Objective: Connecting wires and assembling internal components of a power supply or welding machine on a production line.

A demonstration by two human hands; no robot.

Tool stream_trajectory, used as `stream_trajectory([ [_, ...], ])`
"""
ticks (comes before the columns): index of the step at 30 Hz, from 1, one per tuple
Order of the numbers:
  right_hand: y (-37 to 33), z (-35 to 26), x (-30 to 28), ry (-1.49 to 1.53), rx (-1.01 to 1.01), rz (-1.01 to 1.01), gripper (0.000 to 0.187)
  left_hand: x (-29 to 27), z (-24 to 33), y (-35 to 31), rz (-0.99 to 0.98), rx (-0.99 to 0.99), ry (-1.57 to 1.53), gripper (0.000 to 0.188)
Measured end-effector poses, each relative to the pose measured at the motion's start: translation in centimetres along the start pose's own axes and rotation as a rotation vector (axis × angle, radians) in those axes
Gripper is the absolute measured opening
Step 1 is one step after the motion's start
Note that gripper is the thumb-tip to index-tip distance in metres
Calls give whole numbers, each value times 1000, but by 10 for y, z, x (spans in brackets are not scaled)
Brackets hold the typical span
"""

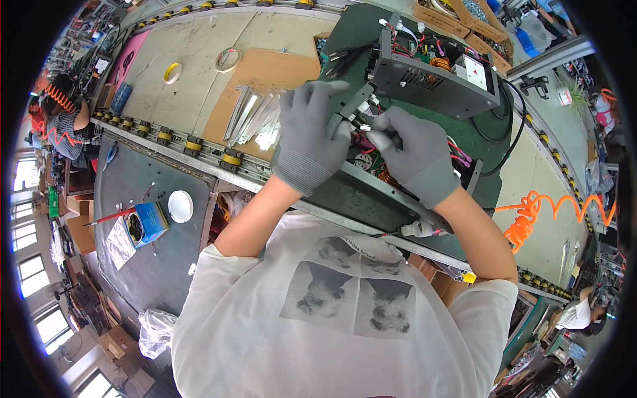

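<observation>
Both my hands wear grey knitted gloves. My left hand (307, 136) grips the left end of a dark metal chassis (381, 184), with the thumb bent in toward its corner. At that corner my right hand (418, 156) pinches a small white wire connector (365, 127) between thumb and forefinger. Coloured wires (458, 151) and copper coils lie inside the chassis, partly covered by my right hand. Just beyond stands a second dark metal chassis (424, 83), its open top showing wires, a copper coil and a white-labelled block.
A green mat (352, 33) lies under both units. White strips (255, 116) rest on cardboard left of my hands, with tape rolls (172, 73) farther left. An orange coiled hose (524, 225) and black cable (517, 132) are at right. Left, a side table holds a blue box (154, 222).
</observation>
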State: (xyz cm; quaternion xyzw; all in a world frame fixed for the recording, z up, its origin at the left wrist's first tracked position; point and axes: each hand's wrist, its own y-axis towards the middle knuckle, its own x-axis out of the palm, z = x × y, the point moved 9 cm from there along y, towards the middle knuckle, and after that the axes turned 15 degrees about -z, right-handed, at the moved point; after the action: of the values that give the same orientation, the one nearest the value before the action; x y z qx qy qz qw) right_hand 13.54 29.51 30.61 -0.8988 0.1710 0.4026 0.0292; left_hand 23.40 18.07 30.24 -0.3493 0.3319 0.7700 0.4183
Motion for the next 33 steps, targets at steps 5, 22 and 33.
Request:
stream_trajectory([
  [5,16,10,16,-203,23,-45,13,17,-17,-3,-60,39,-278,55],
  [22,14,-18,45,-902,-255,-53,13,31,-27,-7,-121,-10,-492,54],
  [33,31,-26,54,-889,-166,-123,12,29,-15,-4,-122,62,-177,61],
])
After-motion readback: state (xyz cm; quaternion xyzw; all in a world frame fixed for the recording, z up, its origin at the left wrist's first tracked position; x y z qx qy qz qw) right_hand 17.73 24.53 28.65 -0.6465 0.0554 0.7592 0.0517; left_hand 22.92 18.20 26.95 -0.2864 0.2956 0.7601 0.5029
